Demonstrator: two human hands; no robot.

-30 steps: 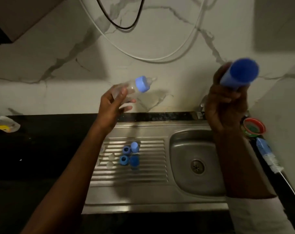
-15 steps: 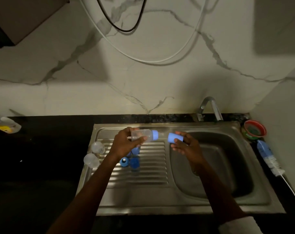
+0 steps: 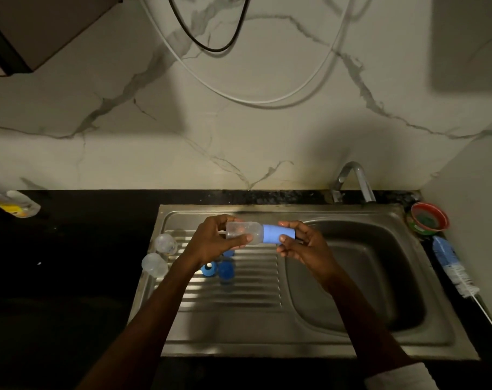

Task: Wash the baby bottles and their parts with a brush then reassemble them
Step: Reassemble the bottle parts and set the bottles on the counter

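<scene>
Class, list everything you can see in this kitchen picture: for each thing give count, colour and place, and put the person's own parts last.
baby bottle: 1, clear, held sideways over the drainboard
blue cap: 1, blue, on the bottle's neck end
clear bottles: 2, clear, lying at the drainboard's left edge
blue parts: several, blue, on the drainboard; exact count hidden by the arm
sink: 1, steel, set in the black counter
tap: 1, metal, behind the basin
bottle brush: 1, blue and white, right of the sink
small bowl: 1, red and green, back right corner
cables: 2, black and white, on the wall
left hand: 1, grips the bottle
right hand: 1, holds the cap
</scene>
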